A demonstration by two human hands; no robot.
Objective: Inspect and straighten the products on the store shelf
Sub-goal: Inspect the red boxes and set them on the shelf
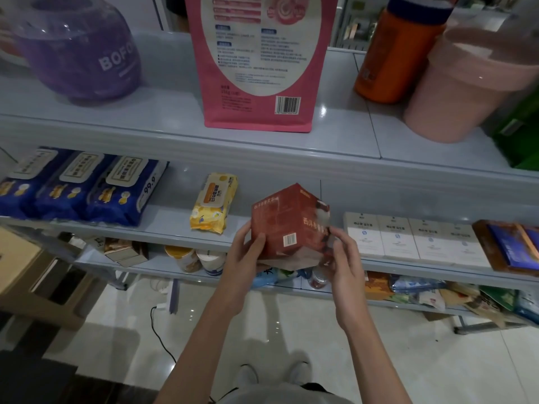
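Note:
A dark red box [287,223] with a barcode on its near face is held tilted in front of the middle shelf [175,228]. My left hand [248,252] grips its left lower side, thumb on the front face. My right hand [342,255] grips its right edge. The box is off the shelf, a corner pointing up. To its left a yellow wipes pack [213,202] lies on the middle shelf. A row of white boxes [408,237] stands to its right.
Blue wipes packs [78,188] line the middle shelf's left. On the top shelf stand a purple wrapped pack [78,51], a pink bag [256,62], an orange bottle [393,53] and a pink tub [463,88]. A brown-blue box [513,246] lies far right. Lower shelves hold cans and bags.

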